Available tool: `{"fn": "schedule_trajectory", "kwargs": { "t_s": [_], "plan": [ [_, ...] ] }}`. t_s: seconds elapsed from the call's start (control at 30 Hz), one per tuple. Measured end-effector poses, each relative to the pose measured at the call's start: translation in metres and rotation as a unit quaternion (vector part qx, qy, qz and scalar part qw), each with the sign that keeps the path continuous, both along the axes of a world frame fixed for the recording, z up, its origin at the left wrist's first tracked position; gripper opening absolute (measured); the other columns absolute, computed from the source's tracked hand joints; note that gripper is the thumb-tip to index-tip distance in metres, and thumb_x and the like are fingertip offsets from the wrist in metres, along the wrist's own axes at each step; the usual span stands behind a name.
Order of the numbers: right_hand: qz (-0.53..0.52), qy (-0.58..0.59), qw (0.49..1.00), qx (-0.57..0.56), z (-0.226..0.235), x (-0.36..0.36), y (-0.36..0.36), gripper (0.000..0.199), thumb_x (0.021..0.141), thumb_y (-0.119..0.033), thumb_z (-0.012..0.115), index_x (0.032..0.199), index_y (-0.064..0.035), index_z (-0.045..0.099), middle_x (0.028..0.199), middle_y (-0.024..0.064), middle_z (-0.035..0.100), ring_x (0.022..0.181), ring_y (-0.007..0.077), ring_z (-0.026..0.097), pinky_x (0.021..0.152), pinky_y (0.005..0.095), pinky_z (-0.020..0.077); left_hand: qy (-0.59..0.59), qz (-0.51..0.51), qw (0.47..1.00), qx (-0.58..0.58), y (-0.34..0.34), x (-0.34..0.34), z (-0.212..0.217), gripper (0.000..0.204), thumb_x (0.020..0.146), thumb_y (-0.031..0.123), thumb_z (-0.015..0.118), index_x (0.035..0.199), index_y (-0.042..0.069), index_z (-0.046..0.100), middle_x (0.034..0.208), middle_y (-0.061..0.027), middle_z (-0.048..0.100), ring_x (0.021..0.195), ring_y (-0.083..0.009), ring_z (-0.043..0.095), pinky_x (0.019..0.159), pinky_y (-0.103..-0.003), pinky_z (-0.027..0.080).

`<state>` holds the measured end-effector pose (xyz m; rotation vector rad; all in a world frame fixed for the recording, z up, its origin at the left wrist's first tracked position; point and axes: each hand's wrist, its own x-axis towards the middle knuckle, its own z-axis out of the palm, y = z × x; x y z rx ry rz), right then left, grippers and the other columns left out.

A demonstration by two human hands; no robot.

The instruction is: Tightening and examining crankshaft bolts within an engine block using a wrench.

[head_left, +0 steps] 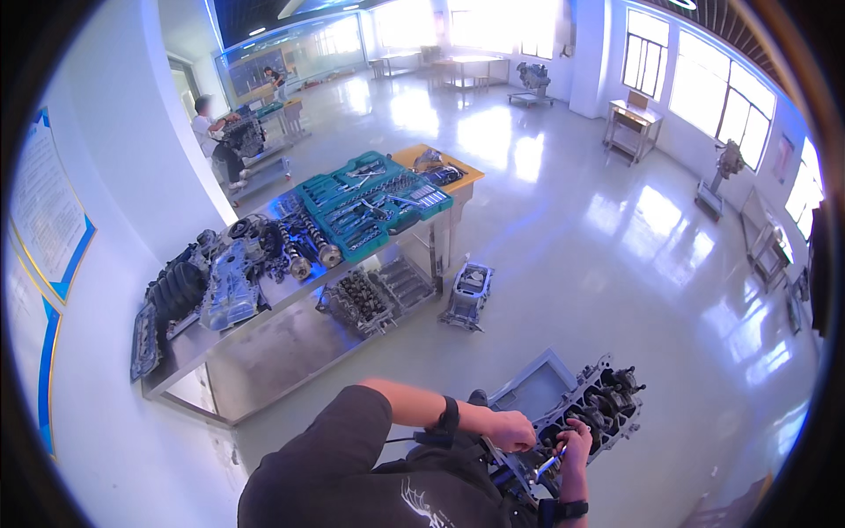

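Observation:
An engine block (607, 400) with its crankshaft side up sits at the lower right, in front of me on a grey metal frame (546, 387). My left hand (512, 431) is over its near end, fingers curled closed; what they hold, if anything, is hidden. Close beside it, my right hand (576, 440) is closed around a slim, shiny metal wrench (549, 465), which slants down toward my body. The wrench's far end cannot be made out.
On my left a metal workbench (299, 352) carries engine parts, two camshafts (297, 260) and a teal tool case (370, 207). A cylinder head (359, 299) lies on its lower shelf. An aluminium housing (468, 295) stands on the floor. Farther back, a person (209, 123) works at another engine.

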<state>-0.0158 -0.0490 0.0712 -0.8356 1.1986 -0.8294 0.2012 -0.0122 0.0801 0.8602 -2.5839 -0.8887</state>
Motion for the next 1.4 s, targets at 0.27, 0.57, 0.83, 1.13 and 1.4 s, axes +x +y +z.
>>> {"fn": "schedule_trajectory", "kwargs": {
  "t_s": [0.27,0.57,0.83,1.13,1.4],
  "plan": [
    [0.029,0.054,0.998,-0.012,-0.052,-0.026,0.037,0.089,0.074,0.006,0.047,0.152,-0.0181,0.013,0.064,0.0008,0.049,0.041,0.0084,0.042,0.036,0.0238,0.0337,-0.041,0.126,0.991,-0.024,-0.014,-0.047,-0.045,0.028,0.075,0.014,0.060,0.102,0.006,0.061,0.095,-0.0146,0.060,0.089,-0.0341,0.062,0.072,-0.046,0.051],
    [0.030,0.123,0.992,0.016,-0.062,-0.060,0.075,0.094,0.073,0.002,0.050,0.153,-0.0223,0.009,0.075,0.0057,0.056,0.043,0.0091,0.042,0.037,0.0240,0.0353,-0.250,0.005,0.965,-0.084,-0.037,-0.094,-0.068,0.032,0.072,0.018,0.067,0.100,0.004,0.060,0.091,-0.0138,0.064,0.086,-0.0323,0.066,0.071,-0.041,0.054],
    [0.087,0.226,0.968,-0.068,-0.101,-0.060,0.083,0.096,0.075,-0.004,0.054,0.152,-0.0286,0.003,0.060,0.0057,0.052,0.039,0.0127,0.043,0.036,0.0294,0.0362,-0.129,0.065,0.974,-0.172,-0.027,-0.108,-0.075,0.023,0.070,0.018,0.067,0.088,0.006,0.059,0.084,-0.0114,0.062,0.079,-0.0292,0.067,0.065,-0.040,0.054],
    [0.102,0.151,0.967,0.175,-0.057,-0.056,0.071,0.054,0.090,-0.061,0.037,0.120,-0.0173,0.048,0.059,0.0063,0.058,0.040,0.0117,0.041,0.037,0.0253,0.0238,-0.066,0.161,0.974,0.149,-0.032,-0.102,-0.065,0.021,0.070,0.016,0.064,0.089,0.007,0.066,0.089,-0.0161,0.067,0.090,-0.0348,0.064,0.073,-0.044,0.051],
    [0.143,0.187,0.968,0.089,-0.084,-0.057,0.071,0.033,0.093,-0.039,0.050,0.086,-0.0075,0.059,0.058,0.0055,0.057,0.043,0.0122,0.045,0.039,0.0252,0.0298,-0.022,0.216,0.955,0.200,-0.031,-0.103,-0.078,0.021,0.069,0.017,0.063,0.088,0.008,0.069,0.087,-0.0165,0.068,0.086,-0.0342,0.066,0.074,-0.043,0.052]
  ]
}}
